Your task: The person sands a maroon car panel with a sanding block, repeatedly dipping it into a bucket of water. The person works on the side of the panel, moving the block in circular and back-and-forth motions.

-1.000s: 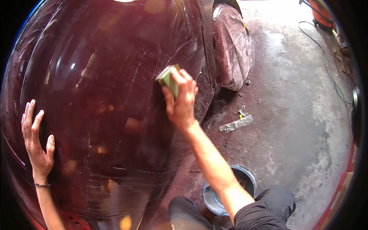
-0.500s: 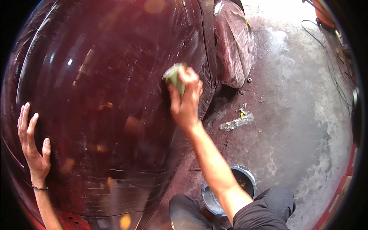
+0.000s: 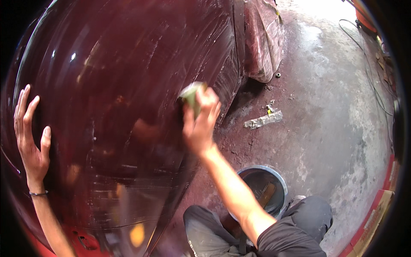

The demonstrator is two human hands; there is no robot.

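Note:
A glossy dark red car body panel [image 3: 124,141] fills the left half of the view, with wet streaks running over it. My right hand [image 3: 200,126] presses a pale green sanding block [image 3: 189,94] against the panel near its right edge; fingers and thumb grip it from both sides. Motion blurs the block, so its exact make is hard to see. At the far left, my left hand [image 3: 32,147] rests on the panel, fingers stretched out and thumb apart, holding nothing. A dark band circles that wrist.
A bucket [image 3: 280,176] with dark liquid and a brown piece inside stands between my knees. A plastic-covered wheel [image 3: 263,40] is beyond the panel's edge. On the stained concrete floor lie a crumpled tape strip [image 3: 263,120], a cable [image 3: 371,81] and, at right, cardboard [image 3: 374,218].
My right hand with the sanding block has moved slightly nearer along the panel. The view has shifted, so the left hand sits higher in it, and more of the bucket shows.

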